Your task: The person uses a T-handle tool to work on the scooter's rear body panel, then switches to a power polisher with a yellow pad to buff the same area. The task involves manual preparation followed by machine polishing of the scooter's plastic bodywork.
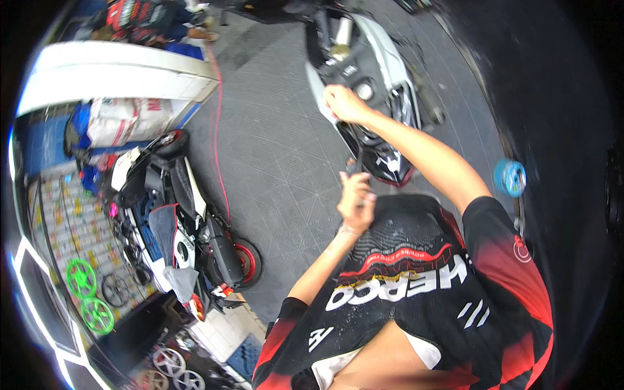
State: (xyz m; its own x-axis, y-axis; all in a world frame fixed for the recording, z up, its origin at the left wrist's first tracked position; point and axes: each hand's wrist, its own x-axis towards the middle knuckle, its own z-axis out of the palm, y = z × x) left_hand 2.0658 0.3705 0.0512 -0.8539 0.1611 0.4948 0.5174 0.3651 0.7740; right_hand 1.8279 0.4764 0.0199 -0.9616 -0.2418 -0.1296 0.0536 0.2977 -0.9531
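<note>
In front of me stands a white and black scooter (390, 53), its tail end with a red edge pointing towards me. A round cap (364, 91) shows in its dark centre section. My right hand (345, 103) is curled at the left edge of the scooter's body; whether its fingers hold anything is hidden. Closer to me, my left hand (358, 204) is beside the tail with fingers bent around a dark slim object (357, 165), blurred and too small to name.
Another scooter (180, 204) with red wheels stands at left, a grey cloth (181, 282) on its tail. A pink hose (218, 131) crosses the grey tile floor (273, 136). A blue round container (510, 178) is at right. Green wheels (82, 279) hang at far left. Another person (146, 22) is at upper left.
</note>
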